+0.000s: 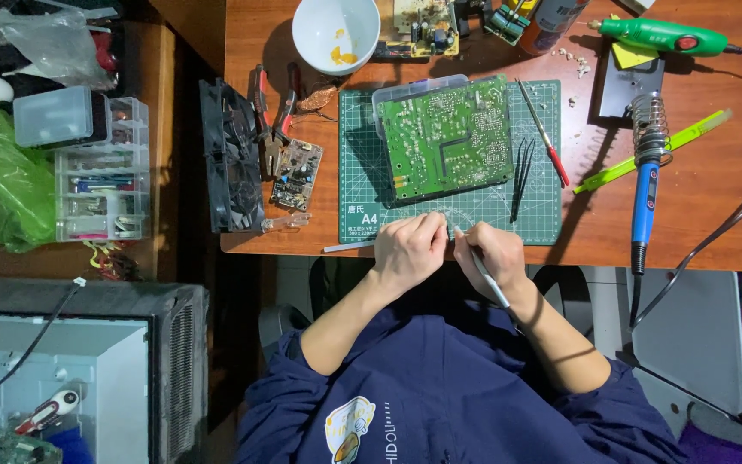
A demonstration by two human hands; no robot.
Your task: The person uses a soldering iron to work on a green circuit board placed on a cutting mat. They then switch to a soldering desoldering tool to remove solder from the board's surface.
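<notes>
The right hand is pinching a thin tool; the left hand is curling shut beside it on the mat; keeping both braced low seems wise.

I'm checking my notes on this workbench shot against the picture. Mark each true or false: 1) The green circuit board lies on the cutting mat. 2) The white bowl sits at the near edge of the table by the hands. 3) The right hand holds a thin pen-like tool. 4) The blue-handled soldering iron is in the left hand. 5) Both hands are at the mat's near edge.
1) True: the green circuit board lies over the cutting mat, propped on a clear plastic box.
2) False: the white bowl sits at the far edge.
3) True: the right hand holds a thin pen-like tool.
4) False: the soldering iron rests on the table; the left hand is away from it.
5) True.
</notes>
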